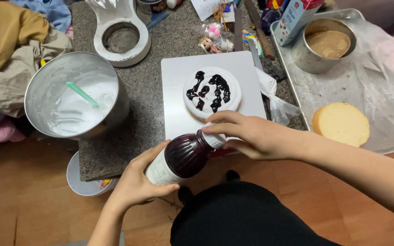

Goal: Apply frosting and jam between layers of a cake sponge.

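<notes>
Two hands clamp one dark purple ribbed plastic squeeze bottle (183, 157), tilted toward the white-iced round cake (212, 93) just beyond them: left hand (137, 180) around the labelled base, right hand (251, 134) closed over the white cap end. I judge it light, pliable, slippery if smeared; grip the ribbed midsection. The nozzle is hidden by fingers.

Both forearms are seen bare to the frame edges; no sleeves, watch, rings or gloves are worn on the left hand (135, 182) or the right hand (251, 134). Dark black clothing (242, 214) is seen over the lap, just below the right hand.
</notes>
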